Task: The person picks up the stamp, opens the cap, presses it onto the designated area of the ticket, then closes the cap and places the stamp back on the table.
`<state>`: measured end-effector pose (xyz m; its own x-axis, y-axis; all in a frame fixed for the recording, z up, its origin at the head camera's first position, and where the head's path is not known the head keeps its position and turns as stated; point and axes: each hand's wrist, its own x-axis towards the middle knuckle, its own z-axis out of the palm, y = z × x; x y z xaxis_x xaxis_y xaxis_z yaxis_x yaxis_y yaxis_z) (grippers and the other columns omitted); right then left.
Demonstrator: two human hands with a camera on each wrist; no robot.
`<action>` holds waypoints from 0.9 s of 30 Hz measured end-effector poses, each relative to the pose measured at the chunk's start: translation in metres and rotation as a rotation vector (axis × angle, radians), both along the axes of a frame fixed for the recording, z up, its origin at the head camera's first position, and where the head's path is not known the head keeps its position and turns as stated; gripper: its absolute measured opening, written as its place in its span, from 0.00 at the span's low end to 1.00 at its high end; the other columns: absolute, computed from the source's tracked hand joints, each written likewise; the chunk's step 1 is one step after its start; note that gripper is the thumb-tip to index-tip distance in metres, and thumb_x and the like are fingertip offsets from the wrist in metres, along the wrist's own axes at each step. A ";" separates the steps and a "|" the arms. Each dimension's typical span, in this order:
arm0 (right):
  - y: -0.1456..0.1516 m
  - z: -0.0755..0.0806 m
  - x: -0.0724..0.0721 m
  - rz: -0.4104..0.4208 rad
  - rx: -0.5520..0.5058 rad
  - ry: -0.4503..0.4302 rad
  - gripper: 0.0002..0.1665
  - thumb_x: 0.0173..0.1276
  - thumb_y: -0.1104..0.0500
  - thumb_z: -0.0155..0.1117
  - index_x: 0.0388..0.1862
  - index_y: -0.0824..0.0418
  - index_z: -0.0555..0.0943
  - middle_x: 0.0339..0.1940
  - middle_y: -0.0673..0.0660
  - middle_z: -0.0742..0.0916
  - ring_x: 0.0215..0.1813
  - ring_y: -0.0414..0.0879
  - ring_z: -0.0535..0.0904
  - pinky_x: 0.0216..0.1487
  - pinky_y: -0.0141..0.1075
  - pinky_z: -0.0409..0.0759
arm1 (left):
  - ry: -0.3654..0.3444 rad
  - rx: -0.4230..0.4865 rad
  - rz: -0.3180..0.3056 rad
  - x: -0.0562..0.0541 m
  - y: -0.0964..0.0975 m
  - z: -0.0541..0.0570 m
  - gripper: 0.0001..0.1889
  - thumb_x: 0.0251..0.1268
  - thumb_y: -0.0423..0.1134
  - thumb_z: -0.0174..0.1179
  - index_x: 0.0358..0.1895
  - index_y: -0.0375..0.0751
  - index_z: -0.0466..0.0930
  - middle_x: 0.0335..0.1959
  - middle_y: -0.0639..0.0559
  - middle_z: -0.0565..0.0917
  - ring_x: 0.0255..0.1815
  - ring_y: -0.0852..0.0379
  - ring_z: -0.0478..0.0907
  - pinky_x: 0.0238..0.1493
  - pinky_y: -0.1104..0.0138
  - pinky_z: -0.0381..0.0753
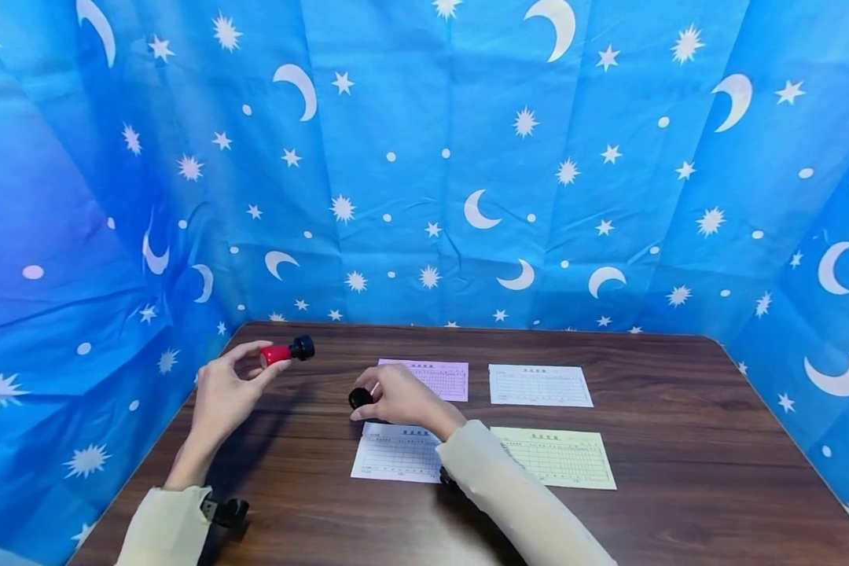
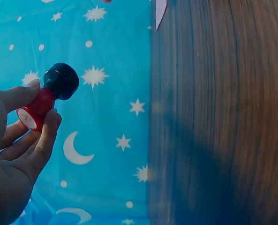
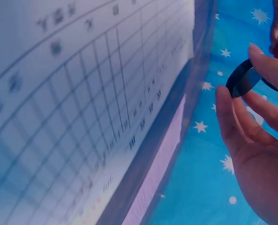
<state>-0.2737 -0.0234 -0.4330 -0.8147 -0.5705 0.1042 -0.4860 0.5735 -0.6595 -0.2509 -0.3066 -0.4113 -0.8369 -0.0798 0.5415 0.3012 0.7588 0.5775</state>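
Note:
My left hand (image 1: 222, 393) pinches a hand stamp (image 1: 277, 355) between thumb and fingers, raised over the table's left side. The stamp has a red body and a black knob handle, and it is tipped sideways; in the left wrist view its pale round end face (image 2: 27, 119) shows. To the right, my right hand (image 1: 405, 397) holds a round black cap (image 1: 360, 398) by its rim with thumb and fingertips. In the right wrist view the cap (image 3: 242, 79) looks hollow. This hand hovers between a purple form (image 1: 447, 383) and a white form (image 1: 395, 456), covering part of the purple one.
Another white printed form (image 1: 541, 386) lies at the back right, and a pale yellow form (image 1: 569, 460) lies in front of it, partly behind the right sleeve. The brown wooden table (image 1: 707, 472) meets a blue star-and-moon curtain (image 1: 424, 173) at the back and sides.

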 end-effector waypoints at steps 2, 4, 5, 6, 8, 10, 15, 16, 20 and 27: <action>-0.005 -0.002 -0.002 -0.002 0.024 0.015 0.27 0.64 0.50 0.81 0.59 0.59 0.86 0.48 0.55 0.92 0.44 0.39 0.86 0.44 0.27 0.81 | -0.006 0.012 0.018 0.000 -0.004 0.001 0.22 0.62 0.42 0.77 0.57 0.37 0.87 0.46 0.33 0.91 0.44 0.35 0.90 0.37 0.89 0.73; -0.010 -0.004 -0.004 -0.007 0.064 0.044 0.26 0.63 0.50 0.81 0.57 0.59 0.87 0.48 0.55 0.92 0.45 0.39 0.86 0.46 0.27 0.81 | -0.015 0.025 0.035 0.000 -0.008 0.001 0.23 0.63 0.44 0.77 0.58 0.37 0.87 0.47 0.33 0.91 0.45 0.37 0.90 0.38 0.90 0.73; -0.013 -0.005 -0.005 -0.010 0.080 0.051 0.27 0.63 0.50 0.81 0.57 0.59 0.87 0.48 0.54 0.92 0.46 0.39 0.85 0.47 0.28 0.81 | -0.020 0.031 0.045 0.000 -0.010 0.001 0.23 0.63 0.45 0.77 0.58 0.38 0.87 0.47 0.34 0.91 0.44 0.40 0.91 0.38 0.91 0.73; -0.015 -0.007 -0.005 -0.012 0.097 0.058 0.27 0.63 0.49 0.82 0.57 0.59 0.87 0.48 0.54 0.93 0.46 0.39 0.85 0.49 0.28 0.81 | -0.026 0.035 0.053 0.000 -0.013 0.001 0.24 0.63 0.46 0.77 0.58 0.39 0.87 0.47 0.34 0.91 0.42 0.47 0.91 0.38 0.91 0.73; -0.021 -0.009 -0.006 -0.006 0.125 0.062 0.28 0.61 0.48 0.83 0.56 0.58 0.87 0.48 0.54 0.93 0.46 0.39 0.85 0.50 0.28 0.81 | -0.031 0.036 0.063 0.001 -0.017 0.000 0.24 0.63 0.48 0.77 0.58 0.39 0.87 0.47 0.34 0.91 0.39 0.60 0.90 0.38 0.90 0.73; -0.026 -0.010 -0.006 0.007 0.150 0.052 0.26 0.61 0.47 0.83 0.54 0.57 0.87 0.45 0.52 0.93 0.43 0.37 0.84 0.48 0.27 0.80 | -0.033 0.034 0.070 0.003 -0.022 -0.001 0.24 0.62 0.48 0.77 0.58 0.39 0.87 0.47 0.34 0.91 0.36 0.75 0.84 0.37 0.90 0.73; -0.037 -0.011 -0.007 0.023 0.187 0.026 0.25 0.60 0.46 0.83 0.51 0.56 0.87 0.39 0.49 0.92 0.37 0.35 0.80 0.42 0.25 0.77 | -0.037 0.051 0.074 0.006 -0.032 -0.004 0.25 0.63 0.47 0.76 0.59 0.38 0.86 0.49 0.31 0.90 0.34 0.89 0.74 0.36 0.89 0.74; -0.038 -0.010 -0.007 0.018 0.194 0.022 0.26 0.59 0.46 0.84 0.52 0.55 0.87 0.40 0.49 0.92 0.38 0.35 0.80 0.43 0.25 0.77 | -0.038 0.057 0.076 0.007 -0.033 -0.004 0.25 0.64 0.47 0.76 0.60 0.38 0.86 0.50 0.31 0.90 0.34 0.90 0.74 0.36 0.89 0.74; -0.043 -0.010 -0.009 -0.001 0.224 -0.002 0.30 0.58 0.46 0.85 0.56 0.54 0.87 0.44 0.49 0.92 0.41 0.35 0.81 0.46 0.26 0.79 | -0.042 0.086 0.093 0.009 -0.037 0.000 0.25 0.65 0.48 0.75 0.60 0.38 0.86 0.52 0.32 0.89 0.36 0.90 0.73 0.38 0.90 0.74; -0.049 -0.011 -0.010 0.036 0.257 0.022 0.24 0.59 0.48 0.84 0.51 0.56 0.88 0.38 0.47 0.90 0.35 0.36 0.78 0.38 0.25 0.75 | -0.055 0.108 0.131 0.014 -0.039 0.002 0.26 0.64 0.49 0.75 0.60 0.39 0.86 0.53 0.32 0.89 0.36 0.90 0.75 0.39 0.91 0.74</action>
<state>-0.2838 -0.0721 -0.4437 -0.7927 -0.6088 -0.0302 -0.5216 0.7031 -0.4834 -0.2374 -0.3460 -0.4097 -0.8436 -0.2453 0.4776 0.1696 0.7223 0.6705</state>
